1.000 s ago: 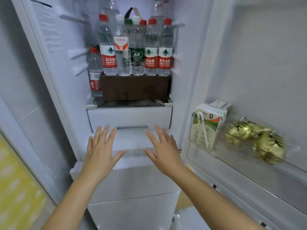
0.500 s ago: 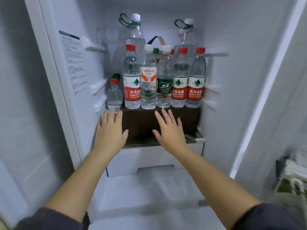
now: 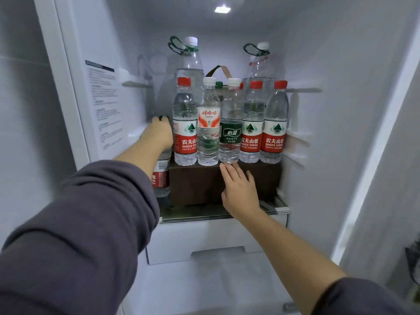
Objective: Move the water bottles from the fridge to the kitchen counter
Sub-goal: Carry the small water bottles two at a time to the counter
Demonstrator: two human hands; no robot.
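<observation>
1. fridge (image 3: 341, 110): every water bottle in view is inside it, none is out yet, and the desk is not in view. half a second ago both hands lay flat in front of the brown box (image 3: 200, 183). now the left hand (image 3: 160, 133) has gone to the left of the brown box and curls over the top of the short bottle (image 3: 161, 178) there. i judge the first pick-up has begun.
2. drawer (image 3: 204, 237): below the brown box, closed, contents hidden.
3. brown box: it serves as a stand, and what it holds cannot be told.
4. two tall bottles (image 3: 189, 62): upright behind the row on the brown box, with white caps and green carry loops.
5. five bottles (image 3: 250, 133): upright in a tight row along the brown box's front edge. three have red labels, one has an orange one, and one is the green-label bottle (image 3: 230, 133).
6. short bottle: it stands lower than the brown box's top, and only its red-labelled lower part shows under the wrist.
7. right hand (image 3: 238, 187): fingers straight and spread, holding nothing, in front of the brown box. its fingertips are just under the green-label bottle's base, so i judge that bottle is probably its target.
</observation>
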